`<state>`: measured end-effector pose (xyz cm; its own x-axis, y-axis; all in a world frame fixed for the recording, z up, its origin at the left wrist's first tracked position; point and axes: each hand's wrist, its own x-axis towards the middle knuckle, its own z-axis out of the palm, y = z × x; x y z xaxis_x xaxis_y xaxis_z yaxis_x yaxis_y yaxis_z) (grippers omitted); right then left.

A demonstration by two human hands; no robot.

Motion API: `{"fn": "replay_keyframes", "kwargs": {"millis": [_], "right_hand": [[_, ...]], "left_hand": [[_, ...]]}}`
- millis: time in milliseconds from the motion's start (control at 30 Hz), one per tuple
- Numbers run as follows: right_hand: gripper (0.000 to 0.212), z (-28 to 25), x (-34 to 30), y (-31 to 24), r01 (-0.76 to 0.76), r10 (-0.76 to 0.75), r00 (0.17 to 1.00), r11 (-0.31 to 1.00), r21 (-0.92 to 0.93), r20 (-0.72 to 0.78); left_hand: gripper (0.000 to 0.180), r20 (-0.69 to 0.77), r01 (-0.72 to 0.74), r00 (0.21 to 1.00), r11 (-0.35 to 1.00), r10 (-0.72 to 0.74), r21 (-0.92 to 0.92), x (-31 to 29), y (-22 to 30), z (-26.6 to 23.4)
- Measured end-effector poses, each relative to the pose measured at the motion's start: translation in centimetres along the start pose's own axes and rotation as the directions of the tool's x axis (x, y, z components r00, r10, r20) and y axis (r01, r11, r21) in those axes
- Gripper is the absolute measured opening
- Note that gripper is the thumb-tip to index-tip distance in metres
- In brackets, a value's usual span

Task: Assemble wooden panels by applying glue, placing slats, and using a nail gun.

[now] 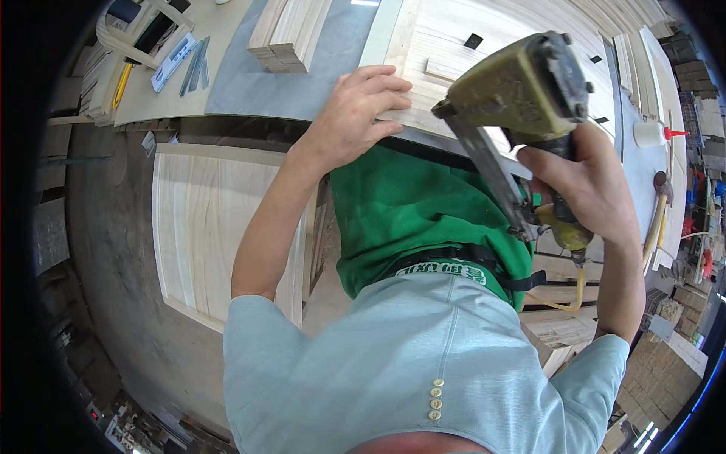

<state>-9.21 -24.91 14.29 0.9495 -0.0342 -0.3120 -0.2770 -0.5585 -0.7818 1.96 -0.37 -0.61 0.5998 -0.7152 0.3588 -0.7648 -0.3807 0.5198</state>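
Observation:
My right hand [597,185] is wrapped round the handle of an olive-coloured pneumatic nail gun [507,89], raised over the near edge of the bench. Its nose and slanting magazine point down and to the left, and a yellowish air hose [572,299] hangs from the handle's end. With fingers stretched out, my left hand [361,112] rests at the near left edge of a pale wooden panel [412,113]. A small wood strip [440,69] and a few black patches [473,41] show on that panel. The gun hides part of the panel.
Stacked wood strips [291,38] lie at the back left, near a yellow utility knife [122,85] and thin metal strips [195,68]. A white glue bottle [649,135] and a hammer [662,185] are at the right. Another wooden panel [219,219] stands low at my left.

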Motion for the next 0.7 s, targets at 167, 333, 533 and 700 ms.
{"fn": "replay_keyframes", "kwargs": {"millis": [167,333,533,700], "right_hand": [[0.030,1.8,1.6,-0.2,0.088,-0.082,0.995,0.990,-0.107,0.056],[0.022,1.9,1.6,0.4,0.152,-0.144,0.988,0.974,-0.171,0.058],[0.022,0.2,-0.9,1.6,0.085,-0.086,0.996,0.996,-0.035,-0.030],[0.031,-2.4,-4.2,3.3,-0.236,0.242,0.968,0.968,0.080,-0.073]], "left_hand": [[0.026,-0.014,-0.034,0.999,0.999,0.034,-0.004,0.1,-0.6,0.0],[0.026,-0.009,-0.059,0.998,0.998,0.059,-0.002,0.1,-0.7,0.0],[0.037,0.028,-0.074,0.997,0.997,0.073,0.030,0.7,-0.3,-0.9],[0.071,0.145,-0.066,0.988,0.992,0.050,0.107,2.6,-0.7,-1.3]]}}
